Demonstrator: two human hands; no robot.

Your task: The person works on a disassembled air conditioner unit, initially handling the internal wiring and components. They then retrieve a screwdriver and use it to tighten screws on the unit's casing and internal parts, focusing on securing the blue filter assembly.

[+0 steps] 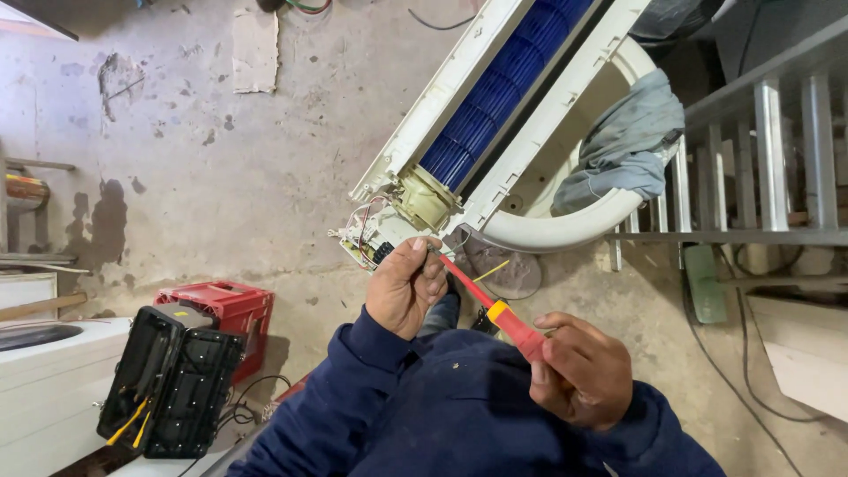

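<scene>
Dark blue sleeves point(424, 406) filled the bottom edge. Left of them an open black tool case point(168, 380) stood before a red box point(225, 309), bare concrete floor point(221, 177) beyond. Left hand point(406, 284) curled shut at the white air-conditioner unit point(495, 115)'s wired end. Right hand point(579, 371) clamped a red-and-yellow screwdriver point(499, 314), tip against that end. Metal railing point(760, 159) closed the right.

A red screwdriver point(511, 327) with a yellow band is seen; a blue fan roller point(495, 88) in a white casing point(565, 84) at one o'clock; a red toolbox point(225, 309) at nine o'clock.
</scene>
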